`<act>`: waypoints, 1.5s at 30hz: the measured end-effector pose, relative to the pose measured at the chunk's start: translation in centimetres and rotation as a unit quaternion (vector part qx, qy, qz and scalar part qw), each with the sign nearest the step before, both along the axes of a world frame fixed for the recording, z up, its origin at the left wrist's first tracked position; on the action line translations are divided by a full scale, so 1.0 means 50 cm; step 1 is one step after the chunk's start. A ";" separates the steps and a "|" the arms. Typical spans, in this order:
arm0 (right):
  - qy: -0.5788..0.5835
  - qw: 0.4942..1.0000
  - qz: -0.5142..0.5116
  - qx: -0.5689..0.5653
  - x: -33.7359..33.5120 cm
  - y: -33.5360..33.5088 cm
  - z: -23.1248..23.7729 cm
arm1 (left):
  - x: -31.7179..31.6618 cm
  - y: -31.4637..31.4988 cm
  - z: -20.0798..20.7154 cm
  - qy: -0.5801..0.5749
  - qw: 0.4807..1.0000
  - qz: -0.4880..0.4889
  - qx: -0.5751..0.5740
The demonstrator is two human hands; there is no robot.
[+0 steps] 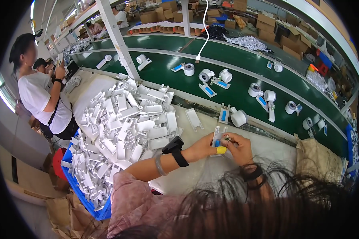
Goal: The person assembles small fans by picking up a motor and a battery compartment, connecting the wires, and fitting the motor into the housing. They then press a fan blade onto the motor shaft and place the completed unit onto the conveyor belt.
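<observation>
My left hand (203,149), with yellow wrap on its thumb, is closed on a narrow white plastic housing (218,130) above the table. Inside the housing lies a blue cylindrical battery (217,142), partly covered by my fingers. My right hand (240,148) is at the housing's right side, its fingertips pinched on a small green circuit board (226,138). Just beyond my hands, a white round unit (239,118) rests beside another housing with a blue battery (223,116). To the left spreads a big heap of empty white plastic housings (147,125).
A blue bin (73,181) full of housings stands at the left. Behind the table runs a green conveyor belt (163,65) carrying several round white units. A white cable (204,38) hangs above it. Brown sacking (317,159) lies at right. Another person (46,91) stands at far left.
</observation>
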State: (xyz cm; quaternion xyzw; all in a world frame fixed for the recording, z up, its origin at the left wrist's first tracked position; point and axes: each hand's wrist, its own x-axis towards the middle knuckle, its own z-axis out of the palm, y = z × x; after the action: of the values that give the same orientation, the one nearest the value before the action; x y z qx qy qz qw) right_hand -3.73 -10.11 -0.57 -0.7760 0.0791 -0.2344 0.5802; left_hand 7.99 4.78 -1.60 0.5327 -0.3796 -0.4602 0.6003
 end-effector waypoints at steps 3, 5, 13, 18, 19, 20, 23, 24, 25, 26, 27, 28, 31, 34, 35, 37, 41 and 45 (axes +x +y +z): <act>-0.010 0.999 0.048 -0.012 -0.014 -0.012 0.022 | -0.005 0.003 0.001 0.012 1.000 0.006 0.011; 0.050 0.995 0.079 -0.036 -0.037 -0.029 0.047 | -0.001 0.005 0.003 0.024 0.999 -0.013 0.028; 0.181 0.944 0.251 0.111 -0.071 -0.060 0.076 | -0.001 0.018 0.092 -0.390 0.918 0.048 0.053; 0.119 0.958 0.081 -0.246 -0.074 -0.027 0.064 | -0.037 0.023 0.104 -0.398 0.915 0.061 0.019; 0.070 0.958 0.019 -0.278 -0.072 -0.012 0.069 | -0.037 0.024 0.096 -0.395 0.916 0.071 0.021; 0.071 0.958 0.021 -0.279 -0.071 -0.006 0.068 | -0.033 0.025 0.088 -0.394 0.916 0.073 0.021; -0.054 0.942 -0.111 -0.313 -0.072 0.004 0.064 | -0.024 0.014 0.073 -0.089 0.990 0.094 0.060; -0.071 0.956 -0.117 -0.258 -0.071 0.009 0.063 | -0.027 0.006 0.064 -0.088 0.990 0.091 0.059; -0.088 0.968 -0.118 -0.201 -0.067 0.010 0.061 | -0.031 0.001 0.053 -0.059 0.992 0.107 0.013; -0.088 0.969 -0.116 -0.202 -0.065 0.008 0.064 | -0.036 -0.003 0.046 -0.029 0.992 0.122 -0.033; -0.108 0.961 -0.101 -0.232 -0.063 0.006 0.068 | -0.040 -0.006 0.041 -0.029 0.991 0.125 -0.033; -0.128 0.952 -0.087 -0.263 -0.061 0.005 0.071 | -0.045 -0.008 0.040 -0.017 0.991 0.118 -0.061; -0.158 0.938 -0.088 -0.295 -0.058 0.010 0.060 | -0.056 0.000 0.063 -0.014 0.992 0.096 -0.076; -0.175 0.927 -0.072 -0.323 -0.058 0.009 0.062 | -0.063 0.004 0.062 -0.039 0.993 0.091 -0.071; -0.173 0.927 -0.072 -0.324 -0.058 0.011 0.059 | -0.066 0.006 0.059 -0.055 0.990 0.099 -0.079; -0.209 0.919 -0.113 -0.315 -0.059 0.012 0.050 | -0.073 0.007 0.064 -0.068 0.989 0.100 -0.081; -0.214 0.915 -0.109 -0.323 -0.060 0.012 0.048 | -0.078 0.005 0.065 -0.091 0.984 0.121 -0.092; -0.225 0.910 -0.105 -0.333 -0.057 0.013 0.041 | -0.077 0.010 0.084 -0.121 0.985 0.113 -0.047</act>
State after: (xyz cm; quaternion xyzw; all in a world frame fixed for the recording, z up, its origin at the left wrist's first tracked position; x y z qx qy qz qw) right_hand -6.58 -9.44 1.51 -0.8377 -0.0551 -0.4755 0.2628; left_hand 4.13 5.28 2.59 0.5949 -0.4080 -0.3029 0.6228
